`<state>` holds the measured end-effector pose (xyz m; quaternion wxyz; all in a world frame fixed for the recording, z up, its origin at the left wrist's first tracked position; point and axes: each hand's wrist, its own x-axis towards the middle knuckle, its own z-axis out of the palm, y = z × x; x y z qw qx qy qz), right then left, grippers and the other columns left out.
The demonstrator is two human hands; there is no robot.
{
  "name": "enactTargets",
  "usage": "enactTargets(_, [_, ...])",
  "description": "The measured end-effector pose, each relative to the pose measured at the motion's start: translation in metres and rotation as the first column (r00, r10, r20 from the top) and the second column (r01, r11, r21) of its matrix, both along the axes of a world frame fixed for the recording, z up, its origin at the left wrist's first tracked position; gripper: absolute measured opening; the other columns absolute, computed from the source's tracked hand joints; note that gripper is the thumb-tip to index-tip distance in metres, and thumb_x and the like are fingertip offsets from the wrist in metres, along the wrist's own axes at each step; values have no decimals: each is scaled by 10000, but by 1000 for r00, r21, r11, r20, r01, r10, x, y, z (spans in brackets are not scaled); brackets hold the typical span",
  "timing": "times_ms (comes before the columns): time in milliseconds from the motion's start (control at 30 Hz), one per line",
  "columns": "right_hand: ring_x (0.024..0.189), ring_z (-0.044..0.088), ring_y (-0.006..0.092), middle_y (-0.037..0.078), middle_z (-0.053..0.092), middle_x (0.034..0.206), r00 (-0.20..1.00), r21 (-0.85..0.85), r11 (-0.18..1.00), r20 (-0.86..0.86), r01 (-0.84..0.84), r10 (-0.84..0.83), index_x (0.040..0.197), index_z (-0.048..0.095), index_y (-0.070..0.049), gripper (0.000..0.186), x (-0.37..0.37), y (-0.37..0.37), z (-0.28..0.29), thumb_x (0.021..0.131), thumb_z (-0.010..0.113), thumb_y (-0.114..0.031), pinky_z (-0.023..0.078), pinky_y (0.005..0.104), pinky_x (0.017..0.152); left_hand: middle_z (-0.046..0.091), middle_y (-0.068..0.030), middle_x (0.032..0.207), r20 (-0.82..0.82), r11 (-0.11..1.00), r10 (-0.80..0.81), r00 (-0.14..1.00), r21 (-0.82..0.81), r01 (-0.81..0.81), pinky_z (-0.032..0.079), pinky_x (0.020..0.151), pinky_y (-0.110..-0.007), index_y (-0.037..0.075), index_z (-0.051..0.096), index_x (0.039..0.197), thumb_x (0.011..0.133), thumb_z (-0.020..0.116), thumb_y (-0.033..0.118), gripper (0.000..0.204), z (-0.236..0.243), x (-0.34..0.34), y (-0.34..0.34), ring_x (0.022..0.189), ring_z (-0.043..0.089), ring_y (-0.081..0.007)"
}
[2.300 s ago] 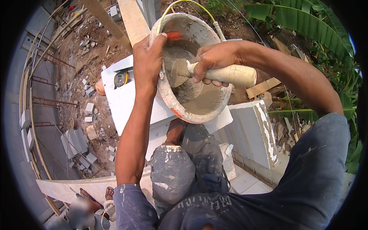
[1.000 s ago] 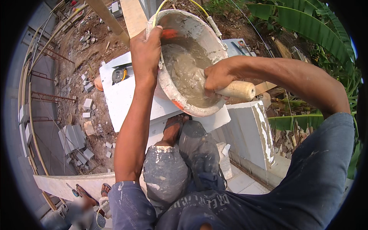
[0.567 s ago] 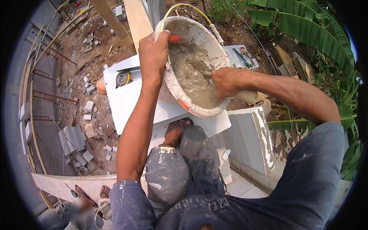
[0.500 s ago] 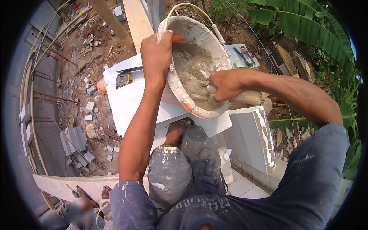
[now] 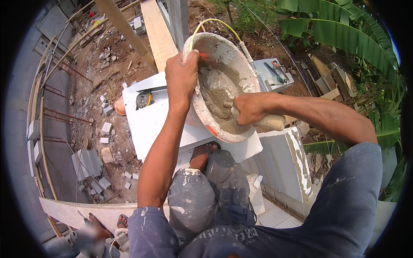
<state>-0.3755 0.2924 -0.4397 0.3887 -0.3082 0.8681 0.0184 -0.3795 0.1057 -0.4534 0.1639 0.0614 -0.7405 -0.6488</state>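
My left hand (image 5: 180, 79) is closed over the rim of a mortar-crusted white bucket (image 5: 228, 49) with a yellow handle, which tilts above a white block slab (image 5: 148, 124). Grey mortar (image 5: 217, 96) lies inside in wet lumps. Wrapped round a trowel with a pale wooden handle (image 5: 273, 122) is my right hand (image 5: 247, 107), at the bucket's lower right; the blade is mostly hidden in the mortar. A tape measure (image 5: 144, 101) rests on the slab left of the bucket, and hand tools (image 5: 277, 73) lie on a grey board behind it.
Timber plank (image 5: 157, 30) and posts rise ahead. Scaffold poles (image 5: 42, 150) and scattered blocks (image 5: 105, 129) are at left, a mortar-edged block (image 5: 277, 159) at right, banana leaves (image 5: 335, 34) beyond. A co-worker's feet (image 5: 120, 221) show at lower left, by a curved ledge (image 5: 81, 210).
The trowel blade, visible earlier, has sunk into the mortar, which is more churned. My right hand sits lower. The bucket and surroundings appear lower in the picture; both grips are unchanged.
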Motion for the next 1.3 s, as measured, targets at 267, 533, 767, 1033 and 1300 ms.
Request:
enactTargets(267, [656, 689, 296, 204, 677, 729, 988, 80, 985, 12, -154, 153, 911, 642, 103, 343, 10, -4, 3, 702, 594, -163, 551, 390, 619, 682, -125, 713, 18, 999, 21, 1000, -29, -20, 485, 686, -316, -16, 737, 912, 868, 521, 261, 354, 6, 6, 0, 662, 612, -172])
enactTargets(533, [764, 695, 352, 258, 671, 759, 999, 91, 996, 38, -24, 20, 912, 647, 111, 326, 19, -11, 18, 699, 602, -131, 551, 435, 726, 668, -73, 749, 22, 1000, -21, 1000, -11, 22, 468, 706, -294, -25, 723, 895, 890, 534, 283, 362, 5, 8, -4, 703, 588, -135])
enactTargets(767, [810, 674, 217, 116, 647, 866, 202, 411, 665, -736, -624, 646, 994, 593, -47, 240, -47, -10, 60, 813, 636, -198, 496, 350, 614, 640, -15, 777, 109, 993, -73, 991, 96, 63, 430, 671, -262, -36, 695, 907, 924, 588, 348, 399, 12, 1, -16, 696, 539, -95])
enactTargets(1033, [800, 702, 276, 173, 702, 843, 800, 539, 783, -295, -312, 522, 889, 675, 10, 242, -74, -28, 16, 716, 677, -159, 536, 385, 647, 661, -24, 799, 102, 999, -44, 994, 17, 43, 436, 707, -268, -27, 708, 972, 922, 581, 359, 409, 8, 3, -4, 724, 555, -110])
enactTargets(1300, [629, 647, 254, 139, 661, 739, 877, 299, 951, 475, -84, -72, 808, 685, 41, 297, -27, -38, 35, 640, 699, -205, 524, 369, 551, 639, -26, 771, 41, 999, 43, 998, -4, -43, 425, 712, -285, -37, 707, 934, 926, 563, 366, 428, 4, 17, -4, 723, 527, -109])
